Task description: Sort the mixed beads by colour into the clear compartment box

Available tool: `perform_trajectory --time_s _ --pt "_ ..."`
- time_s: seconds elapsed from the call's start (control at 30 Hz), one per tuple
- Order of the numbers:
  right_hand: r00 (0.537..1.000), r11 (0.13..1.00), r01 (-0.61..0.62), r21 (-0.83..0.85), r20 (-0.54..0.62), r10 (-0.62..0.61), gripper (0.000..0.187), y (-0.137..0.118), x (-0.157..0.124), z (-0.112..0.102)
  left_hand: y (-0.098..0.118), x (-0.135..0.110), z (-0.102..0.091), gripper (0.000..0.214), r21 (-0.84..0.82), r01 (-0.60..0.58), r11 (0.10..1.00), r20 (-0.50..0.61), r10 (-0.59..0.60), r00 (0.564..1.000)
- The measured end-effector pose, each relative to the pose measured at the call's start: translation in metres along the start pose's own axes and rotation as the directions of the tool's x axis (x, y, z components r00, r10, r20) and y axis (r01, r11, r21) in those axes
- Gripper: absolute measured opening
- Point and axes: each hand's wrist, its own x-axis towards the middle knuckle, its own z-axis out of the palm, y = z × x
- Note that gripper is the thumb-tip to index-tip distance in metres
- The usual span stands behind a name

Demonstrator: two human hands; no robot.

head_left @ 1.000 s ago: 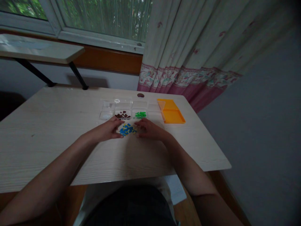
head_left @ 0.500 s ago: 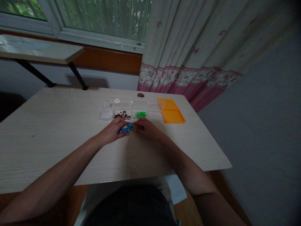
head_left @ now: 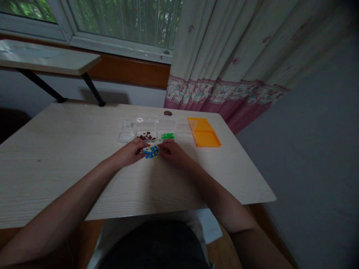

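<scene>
A small heap of blue and yellow pieces (head_left: 151,151) lies between my hands near the middle of the table. At its left edge is my left hand (head_left: 129,152), fingers curled in and touching the side of the heap. My right hand (head_left: 174,153) is bent in at the opposite side, thumb and fingers drawn together; what they grip, if anything, is hidden. Just beyond sits a clear compartment box (head_left: 127,137). One front compartment holds dark brown pieces (head_left: 147,136), and the one to its right holds bright green pieces (head_left: 167,136).
An open orange case (head_left: 208,139) lies right of the clear box, partly overlapped by it. A round cable hole (head_left: 168,113) is near the table's back edge. A raised shelf (head_left: 50,58) stands at the back left, and a curtain (head_left: 213,89) hangs behind.
My left hand has shifted slightly left, away from the heap, so more blue pieces show and the heap looks flatter. My right hand has hardly moved.
</scene>
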Motion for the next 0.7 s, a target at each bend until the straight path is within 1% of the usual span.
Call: perform_trajectory --time_s 0.13,0.27,0.4,0.5,0.63,0.7 --pt "0.999 0.999 0.031 -0.008 -0.036 -0.032 0.026 0.003 -0.001 0.001 -0.003 0.001 -0.003 0.038 -0.002 -0.007 1.000 0.012 0.007 1.000" --pt "0.994 0.998 0.046 -0.053 -0.092 -0.050 0.028 0.002 0.000 0.010 -0.007 0.001 -0.009 0.037 0.041 0.016 0.999 0.012 -0.017 1.000" --pt "0.993 0.995 0.052 -0.080 -0.103 -0.060 0.027 -0.001 0.002 0.016 -0.004 0.001 -0.006 0.034 0.057 0.014 0.998 0.005 -0.015 1.000" --pt "0.991 0.997 0.060 -0.049 -0.119 -0.065 0.029 0.000 0.003 0.014 -0.001 0.002 -0.003 0.032 0.041 -0.019 0.999 -0.001 0.019 1.000" --pt "0.995 0.999 0.051 0.013 -0.081 -0.050 0.026 0.007 0.002 0.005 -0.001 0.002 -0.005 0.032 0.016 -0.027 1.000 -0.013 0.027 1.000" --pt "0.998 0.998 0.048 0.028 -0.048 -0.047 0.031 0.010 0.001 0.004 -0.002 0.001 -0.005 0.033 0.000 -0.022 1.000 -0.001 0.022 1.000"
